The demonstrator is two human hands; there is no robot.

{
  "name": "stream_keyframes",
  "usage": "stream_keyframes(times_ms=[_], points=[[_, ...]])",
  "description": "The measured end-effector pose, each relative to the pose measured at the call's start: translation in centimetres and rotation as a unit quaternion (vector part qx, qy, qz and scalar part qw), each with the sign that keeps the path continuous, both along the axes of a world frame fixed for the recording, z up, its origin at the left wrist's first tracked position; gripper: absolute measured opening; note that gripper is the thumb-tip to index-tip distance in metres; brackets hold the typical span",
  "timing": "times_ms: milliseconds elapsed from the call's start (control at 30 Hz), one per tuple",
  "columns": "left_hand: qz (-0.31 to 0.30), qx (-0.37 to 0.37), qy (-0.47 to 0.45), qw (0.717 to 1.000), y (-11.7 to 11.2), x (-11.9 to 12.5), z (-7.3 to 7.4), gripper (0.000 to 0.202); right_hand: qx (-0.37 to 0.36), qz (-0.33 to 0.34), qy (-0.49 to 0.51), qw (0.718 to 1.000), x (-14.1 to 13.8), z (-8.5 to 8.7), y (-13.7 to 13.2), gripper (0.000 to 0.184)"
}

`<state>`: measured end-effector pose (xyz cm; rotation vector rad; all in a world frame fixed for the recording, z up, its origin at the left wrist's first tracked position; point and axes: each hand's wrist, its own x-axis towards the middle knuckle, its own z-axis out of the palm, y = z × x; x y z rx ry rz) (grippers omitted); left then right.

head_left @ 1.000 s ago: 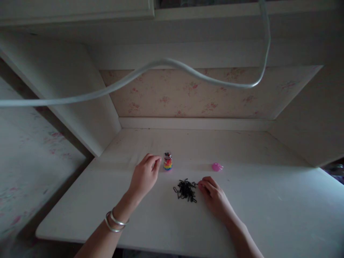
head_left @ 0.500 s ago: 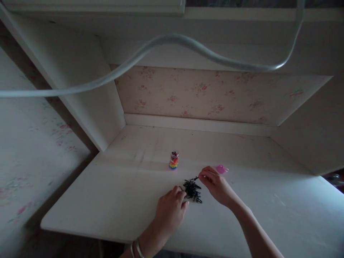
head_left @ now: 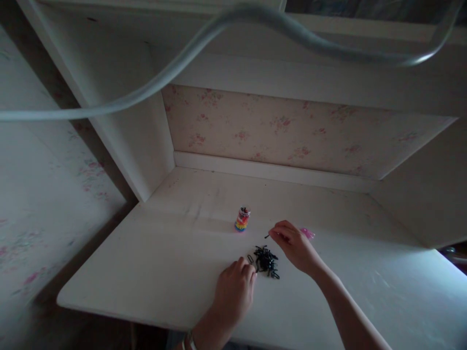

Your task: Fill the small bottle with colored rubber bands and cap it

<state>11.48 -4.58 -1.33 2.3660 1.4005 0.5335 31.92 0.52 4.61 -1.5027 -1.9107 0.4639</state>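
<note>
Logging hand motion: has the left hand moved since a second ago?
Yes. Against the jar, the left hand has moved right and toward the desk's near edge, beside the black pile.

Dim o/all; desk (head_left: pixel 404 291) brightest on R w/ faint glare; cable (head_left: pixel 199 46) slightly blurry.

On the white surface (head_left: pixel 146 272), the left hand (head_left: pixel 235 287) has its fingers (head_left: pixel 248 268) at the left edge of a pile of small black loops (head_left: pixel 266 261), while the right hand (head_left: pixel 292 243) holds a thin black piece (head_left: pixel 266 236) just above this pile. Behind the pile stands a small transparent jar (head_left: pixel 242 220) with rainbow-coloured contents, and a pink object (head_left: pixel 308 234) is partly hidden by the right hand. A pale cable (head_left: pixel 175 65) crosses the upper part, in front of the floral wallpaper (head_left: pixel 241 121).
</note>
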Motion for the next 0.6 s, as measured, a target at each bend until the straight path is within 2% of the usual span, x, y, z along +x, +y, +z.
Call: stream_keyframes(times_ms=[167,267,433,600], points=[[0.007,0.008,-0.013,1.0,-0.1,0.0,-0.5,0.01,0.097,-0.022,0.017,0.995,-2.1,2.9,2.3,0.03],[0.009,0.009,-0.032,0.999,-0.2,-0.1,-0.6,0.011,0.132,-0.01,0.004,0.991,-3.4,3.9,4.0,0.028],[0.012,-0.003,-0.074,0.997,0.1,-0.5,-0.6,0.011,0.132,0.012,-0.017,0.991,-4.7,3.8,6.0,0.031],[0.011,-0.01,-0.08,0.997,0.2,-0.6,-0.7,0.011,0.116,0.03,-0.045,0.992,-5.1,3.1,6.5,0.028]])
